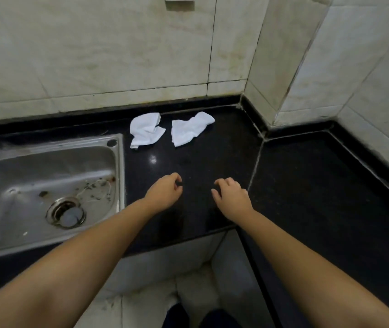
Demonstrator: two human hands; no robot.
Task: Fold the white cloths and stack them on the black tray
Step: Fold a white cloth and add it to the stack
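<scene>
A person's left hand [165, 190] and right hand [230, 197] hover side by side over a black stone counter [307, 185], fingers loosely curled downward and holding nothing. Well beyond the fingertips, near the back wall, two crumpled white cloths lie just apart: the left cloth [145, 130] and the right cloth [190, 129]. A steel sink [46, 176], flecked with debris around its drain [66, 213], sits to the left. Pale tiled walls [94, 55] enclose the corner.
</scene>
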